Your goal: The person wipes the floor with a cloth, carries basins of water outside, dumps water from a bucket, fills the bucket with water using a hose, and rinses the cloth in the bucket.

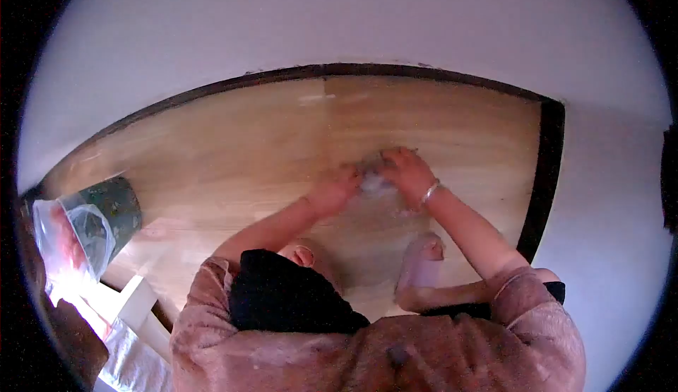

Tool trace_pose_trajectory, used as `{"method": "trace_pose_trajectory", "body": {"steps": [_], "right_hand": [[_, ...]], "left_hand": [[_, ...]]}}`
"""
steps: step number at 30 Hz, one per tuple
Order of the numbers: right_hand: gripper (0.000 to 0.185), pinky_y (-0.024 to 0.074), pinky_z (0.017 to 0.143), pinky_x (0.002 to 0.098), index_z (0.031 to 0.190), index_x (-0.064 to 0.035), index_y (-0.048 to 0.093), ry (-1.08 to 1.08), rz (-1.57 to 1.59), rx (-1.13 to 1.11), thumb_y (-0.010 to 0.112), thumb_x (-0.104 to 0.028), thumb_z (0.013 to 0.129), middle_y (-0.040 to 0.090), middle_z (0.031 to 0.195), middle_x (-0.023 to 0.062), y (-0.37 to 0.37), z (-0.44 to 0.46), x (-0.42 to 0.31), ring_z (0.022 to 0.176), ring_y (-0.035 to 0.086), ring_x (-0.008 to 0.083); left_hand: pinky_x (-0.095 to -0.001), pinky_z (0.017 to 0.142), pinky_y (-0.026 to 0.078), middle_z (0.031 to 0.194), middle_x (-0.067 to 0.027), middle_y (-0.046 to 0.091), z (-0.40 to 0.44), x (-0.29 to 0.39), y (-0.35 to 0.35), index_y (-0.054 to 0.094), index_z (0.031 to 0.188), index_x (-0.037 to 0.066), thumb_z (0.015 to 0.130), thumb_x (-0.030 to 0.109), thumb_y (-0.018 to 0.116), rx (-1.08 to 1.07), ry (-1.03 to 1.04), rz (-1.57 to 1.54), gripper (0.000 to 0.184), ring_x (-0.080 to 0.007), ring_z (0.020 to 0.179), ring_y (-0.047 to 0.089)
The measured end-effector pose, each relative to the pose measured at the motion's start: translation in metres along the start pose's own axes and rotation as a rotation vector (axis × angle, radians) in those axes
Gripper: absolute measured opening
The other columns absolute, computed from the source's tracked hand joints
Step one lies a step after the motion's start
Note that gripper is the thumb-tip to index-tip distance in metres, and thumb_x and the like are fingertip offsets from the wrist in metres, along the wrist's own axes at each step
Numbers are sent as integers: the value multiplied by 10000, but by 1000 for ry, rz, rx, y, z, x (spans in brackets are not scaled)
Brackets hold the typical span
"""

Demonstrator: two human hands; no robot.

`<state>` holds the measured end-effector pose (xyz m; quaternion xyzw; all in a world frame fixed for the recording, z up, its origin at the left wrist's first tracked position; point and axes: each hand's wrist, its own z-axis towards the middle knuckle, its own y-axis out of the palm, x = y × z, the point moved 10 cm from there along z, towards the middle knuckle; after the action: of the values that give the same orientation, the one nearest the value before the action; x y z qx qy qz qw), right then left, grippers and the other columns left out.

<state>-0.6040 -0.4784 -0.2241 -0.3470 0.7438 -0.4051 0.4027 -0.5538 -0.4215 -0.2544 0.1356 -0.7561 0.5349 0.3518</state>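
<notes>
Down at the wooden floor (pixel 233 159), both arms reach forward to one small, blurred, grey-white crumpled thing (pixel 379 180); its kind I cannot make out. My left hand (pixel 342 187) is at its left side, fingers bent and pressed against it. On its upper right, my right hand (pixel 408 171) has curled fingers closed over a darker part of it. A bracelet (pixel 431 190) circles the right wrist. The thing lies low, at or just above the boards, and the fingers partly hide it.
A dark patterned bin (pixel 121 208) with a clear plastic bag (pixel 92 240) lining it is at the left. White furniture (pixel 138 300) stands below it. A dark skirting board (pixel 547 166) and pale walls (pixel 339 18) bound the floor. My bare feet (pixel 426 247) are close behind the hands.
</notes>
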Motion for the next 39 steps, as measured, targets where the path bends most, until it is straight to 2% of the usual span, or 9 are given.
{"method": "trace_pose_trajectory", "body": {"steps": [2,7,13,20,29,31,32,34,39], "right_hand": [[357,380,815,373,986,-222,531,1,-140,202,525,-129,641,422,1092,46,-35,31,11,1007,402,243],[333,397,761,347,971,-239,549,-27,-235,522,522,-149,651,428,1080,37,-73,93,43,968,424,211],[333,406,765,342,960,-254,557,90,98,323,534,-159,642,434,1087,12,4,26,90,918,436,205],[351,403,777,343,970,-288,544,138,-303,554,514,-128,659,431,1099,36,-79,24,122,959,417,225],[360,377,846,364,1056,-307,499,183,170,-77,451,-149,736,460,1085,75,11,-98,73,1007,427,263],[363,383,833,358,1057,-306,499,461,366,-52,453,-144,735,472,1066,73,-14,-109,109,993,439,255],[367,389,820,353,1058,-306,499,715,579,-22,454,-139,734,485,1046,72,-12,-121,136,979,452,246],[361,409,763,316,1010,-258,553,214,-58,286,485,-96,695,498,998,97,-55,-128,140,896,488,244],[369,415,733,327,1046,-256,525,411,-286,352,483,-99,714,511,972,92,-51,-197,205,870,494,269]], "left_hand": [[-403,793,393,1086,-178,405,11,-53,-35,417,1110,72,740,88,456,88,-389,-310,373,-332,936,441],[-350,788,396,968,-118,460,40,-70,-127,463,1077,105,679,89,488,435,-219,517,399,-287,936,434],[-345,698,448,959,-119,463,80,-24,-29,476,1026,38,683,92,481,-212,83,474,347,-256,924,454],[-356,691,457,938,-143,485,130,-14,-118,496,941,14,656,113,498,388,3,569,301,-270,845,490],[-380,688,442,863,-177,493,83,85,21,482,807,3,726,115,433,-313,357,219,147,-309,791,512],[-379,688,439,868,-168,488,102,75,33,495,826,16,723,113,437,-449,115,73,153,-303,802,509],[-373,702,435,867,-159,493,116,86,13,503,835,22,722,110,438,-292,157,110,157,-297,823,504],[-359,729,428,869,-138,504,148,103,-13,519,843,27,714,100,443,-60,232,178,167,-281,867,491],[-345,756,416,872,-107,517,219,158,15,540,820,29,696,91,451,162,358,247,165,-251,899,480]]}}
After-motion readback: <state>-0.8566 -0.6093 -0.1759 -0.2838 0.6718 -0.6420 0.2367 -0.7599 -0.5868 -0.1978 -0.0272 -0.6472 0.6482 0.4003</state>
